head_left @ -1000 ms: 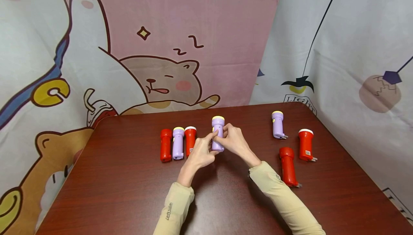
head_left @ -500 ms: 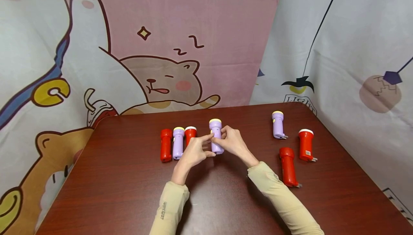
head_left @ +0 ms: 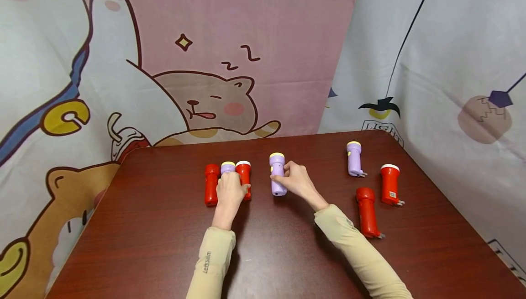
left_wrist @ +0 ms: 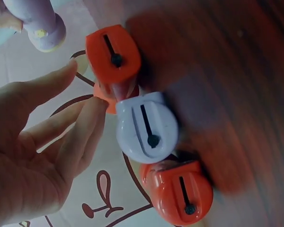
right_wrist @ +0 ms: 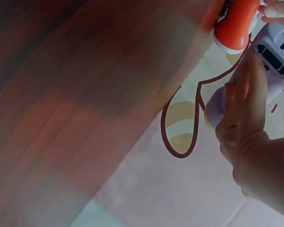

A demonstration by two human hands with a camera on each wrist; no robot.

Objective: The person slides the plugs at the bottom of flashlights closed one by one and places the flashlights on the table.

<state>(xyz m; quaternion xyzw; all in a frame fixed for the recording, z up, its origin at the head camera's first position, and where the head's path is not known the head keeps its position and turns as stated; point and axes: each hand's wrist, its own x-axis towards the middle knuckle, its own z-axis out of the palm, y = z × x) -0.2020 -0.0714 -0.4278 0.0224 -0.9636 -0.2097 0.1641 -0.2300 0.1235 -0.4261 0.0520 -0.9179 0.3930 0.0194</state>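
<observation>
My right hand pinches a purple flashlight with a yellow rim between thumb and fingers. In the right wrist view, a dark recess with folded prongs shows on that flashlight. To its left, a white-rimmed red flashlight, a second purple flashlight and an all-red flashlight stand side by side. My left hand reaches over this row and hides most of the second purple one. In the left wrist view its thumb and fingers extend toward the white-rimmed red flashlight, fingertips right beside it.
At the right of the brown table lie three more flashlights with plug prongs sticking out: a purple one, a white-rimmed red one and an all-red one. A printed cloth hangs behind the table.
My left hand has let go of the held purple flashlight and moved left to the row. The right hand keeps that flashlight, which has shifted slightly toward me.
</observation>
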